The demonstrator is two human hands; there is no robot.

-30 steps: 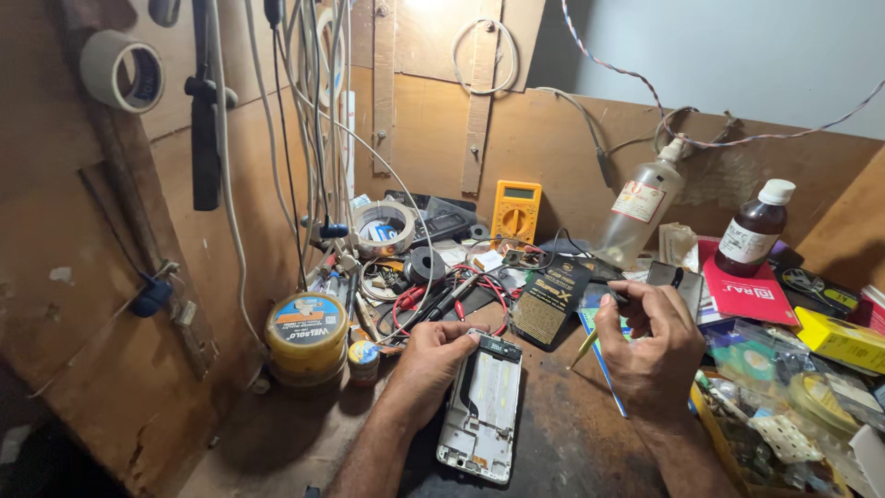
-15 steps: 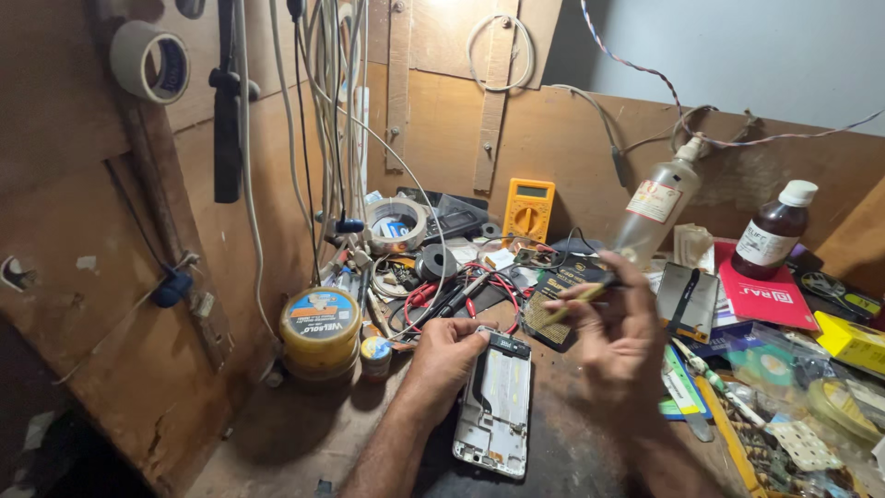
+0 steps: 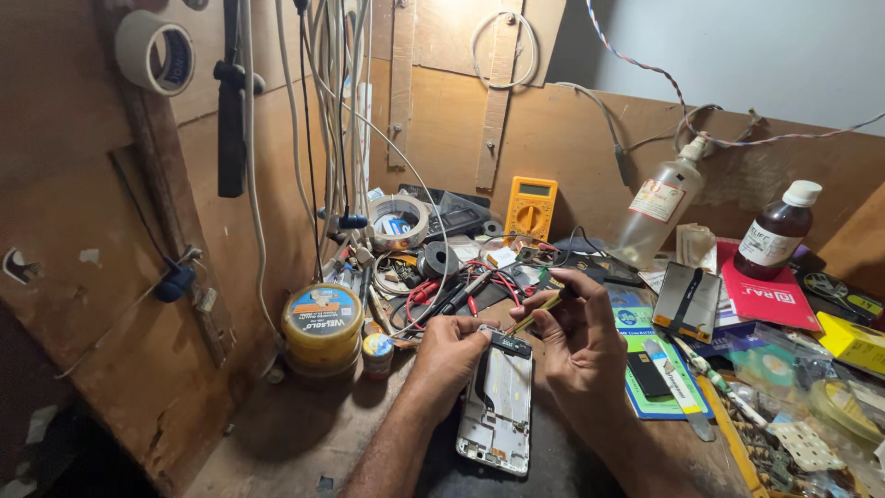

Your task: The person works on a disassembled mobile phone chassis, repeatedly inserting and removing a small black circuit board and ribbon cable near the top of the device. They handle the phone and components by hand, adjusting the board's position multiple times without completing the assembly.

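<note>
Cluttered bench (image 3: 304, 433) leaving little room; left hand (image 3: 449, 349) pressing opened phone (image 3: 498, 406), right hand (image 3: 581, 337) pinching tweezers (image 3: 535, 314) near yellow tin (image 3: 321, 325).

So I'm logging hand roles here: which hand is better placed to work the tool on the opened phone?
Probably the right hand: it holds the thin tool over the opened phone, while the left hand rests on the phone's top edge.
</note>
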